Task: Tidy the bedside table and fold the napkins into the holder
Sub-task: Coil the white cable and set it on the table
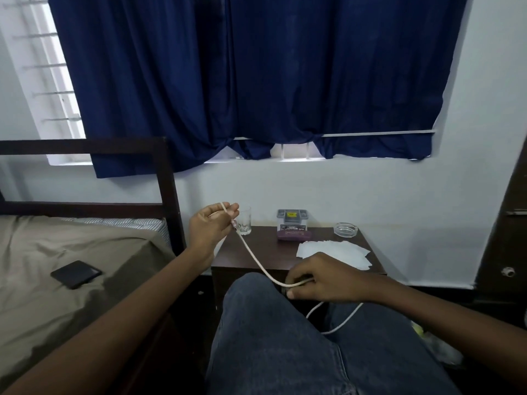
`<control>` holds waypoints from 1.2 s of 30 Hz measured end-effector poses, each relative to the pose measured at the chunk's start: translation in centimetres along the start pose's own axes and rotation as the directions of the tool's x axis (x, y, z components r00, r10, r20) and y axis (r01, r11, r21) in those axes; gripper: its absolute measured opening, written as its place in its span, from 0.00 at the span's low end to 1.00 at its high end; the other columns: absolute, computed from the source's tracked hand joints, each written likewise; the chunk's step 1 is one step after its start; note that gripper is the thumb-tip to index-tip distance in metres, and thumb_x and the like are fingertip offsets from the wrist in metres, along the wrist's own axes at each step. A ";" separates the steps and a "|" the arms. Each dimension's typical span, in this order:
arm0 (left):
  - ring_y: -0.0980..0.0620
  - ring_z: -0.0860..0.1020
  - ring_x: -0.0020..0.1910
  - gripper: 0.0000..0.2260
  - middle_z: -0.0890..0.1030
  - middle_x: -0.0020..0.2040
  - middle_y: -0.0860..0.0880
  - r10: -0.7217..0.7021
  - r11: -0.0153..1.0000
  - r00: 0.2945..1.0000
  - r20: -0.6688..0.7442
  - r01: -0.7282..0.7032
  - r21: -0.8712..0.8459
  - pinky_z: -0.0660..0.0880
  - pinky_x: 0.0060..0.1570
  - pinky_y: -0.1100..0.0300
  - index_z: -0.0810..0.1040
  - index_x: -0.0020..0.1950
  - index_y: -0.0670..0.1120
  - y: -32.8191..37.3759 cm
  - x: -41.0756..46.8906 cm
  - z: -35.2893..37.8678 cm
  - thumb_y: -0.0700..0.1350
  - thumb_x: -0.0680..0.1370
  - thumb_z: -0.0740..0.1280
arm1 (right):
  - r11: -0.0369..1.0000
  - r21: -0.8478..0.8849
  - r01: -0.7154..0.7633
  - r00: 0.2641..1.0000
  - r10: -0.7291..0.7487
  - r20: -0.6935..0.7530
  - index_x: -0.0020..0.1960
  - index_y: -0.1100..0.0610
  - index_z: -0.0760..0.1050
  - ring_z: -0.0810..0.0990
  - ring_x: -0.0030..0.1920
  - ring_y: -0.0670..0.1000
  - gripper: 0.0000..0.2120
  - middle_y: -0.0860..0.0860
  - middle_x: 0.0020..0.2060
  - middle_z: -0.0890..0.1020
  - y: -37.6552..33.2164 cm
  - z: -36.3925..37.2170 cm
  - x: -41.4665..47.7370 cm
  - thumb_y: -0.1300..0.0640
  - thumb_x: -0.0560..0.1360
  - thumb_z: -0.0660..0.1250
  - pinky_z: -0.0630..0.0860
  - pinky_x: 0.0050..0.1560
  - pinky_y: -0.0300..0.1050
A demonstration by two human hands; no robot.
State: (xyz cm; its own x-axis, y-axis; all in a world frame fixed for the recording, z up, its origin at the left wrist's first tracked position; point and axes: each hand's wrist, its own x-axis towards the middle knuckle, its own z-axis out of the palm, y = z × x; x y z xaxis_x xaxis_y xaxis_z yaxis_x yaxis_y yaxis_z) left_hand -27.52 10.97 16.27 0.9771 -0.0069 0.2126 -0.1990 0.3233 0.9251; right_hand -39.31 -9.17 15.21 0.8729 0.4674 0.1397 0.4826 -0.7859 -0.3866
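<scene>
A white cable stretches between both hands above the dark bedside table. My left hand is raised at the table's left edge and pinches one end of the cable. My right hand grips the cable low over the table's front edge, and the rest loops down across my jeans. White napkins lie spread flat on the table's right side. A grey and clear box-shaped holder stands at the back middle of the table.
A drinking glass stands at the table's back left, just behind my left hand. A glass ashtray sits at the back right. A bed with a dark phone lies to the left. A dark cabinet stands at the right.
</scene>
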 end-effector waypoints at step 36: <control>0.53 0.82 0.31 0.14 0.84 0.37 0.45 -0.276 0.825 0.872 0.404 0.431 -0.365 0.81 0.34 0.62 0.71 0.40 0.43 1.2 -2.5 3.1 0.43 0.82 0.52 | 0.950 0.208 -0.231 0.950 0.267 -0.163 0.48 0.56 0.78 0.71 0.20 0.42 0.10 0.48 0.30 0.75 3.5 1.5 1.3 0.61 0.79 0.57 0.65 0.22 0.30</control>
State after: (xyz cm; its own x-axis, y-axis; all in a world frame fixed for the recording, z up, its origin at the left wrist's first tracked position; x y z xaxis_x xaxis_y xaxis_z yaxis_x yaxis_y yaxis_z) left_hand -30.42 8.41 17.79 0.8765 -0.4780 0.0569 0.2840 0.6091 0.7405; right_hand -36.62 -10.71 12.69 0.9695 0.1680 0.1784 0.2420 -0.7709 -0.5892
